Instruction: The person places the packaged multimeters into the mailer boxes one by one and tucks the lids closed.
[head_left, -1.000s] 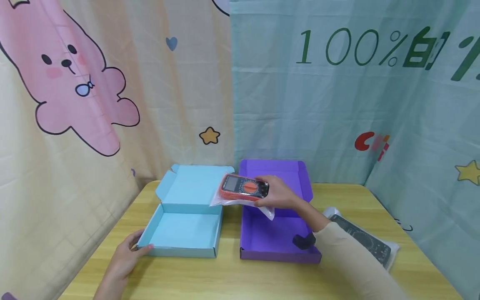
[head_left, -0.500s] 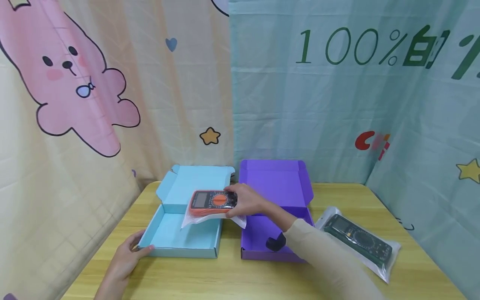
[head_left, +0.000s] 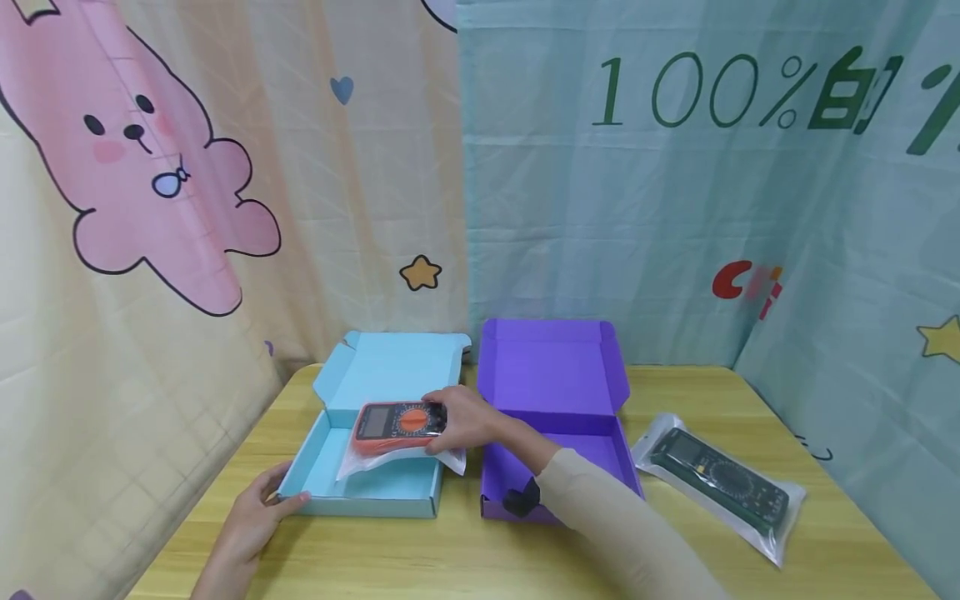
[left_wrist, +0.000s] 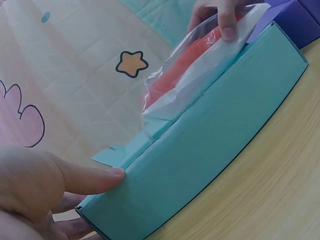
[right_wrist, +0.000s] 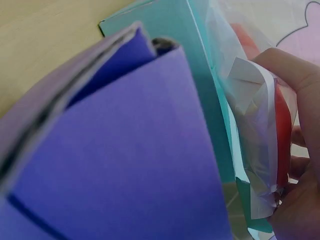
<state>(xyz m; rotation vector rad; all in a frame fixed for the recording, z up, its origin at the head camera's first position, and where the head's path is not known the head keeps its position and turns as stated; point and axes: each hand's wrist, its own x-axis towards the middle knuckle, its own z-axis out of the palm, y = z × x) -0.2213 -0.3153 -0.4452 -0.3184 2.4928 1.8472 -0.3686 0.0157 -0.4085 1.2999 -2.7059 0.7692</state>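
Note:
My right hand [head_left: 467, 418] grips one end of a red and black multimeter [head_left: 397, 423] wrapped in a clear plastic bag. It holds the multimeter over the open light blue box [head_left: 378, 506], slightly tilted. The bag's bottom overlaps the box opening in the head view; whether it touches the floor inside cannot be told. At the box's near left corner, my left hand [head_left: 251, 518] holds on, its thumb [left_wrist: 102, 181] against the front wall and its fingers round the side. The right wrist view shows the bagged multimeter [right_wrist: 283, 142] between thumb and fingers.
An open purple box [head_left: 555, 367] stands right of the blue one, under my right forearm. A dark green multimeter [head_left: 720, 482] in a clear bag lies on the wooden table [head_left: 420, 558] at the right. Printed curtains [head_left: 562, 208] hang behind the table.
My right hand has carried the bagged red multimeter left and down, from between the boxes to over the blue box. My left hand has stayed at the blue box's corner.

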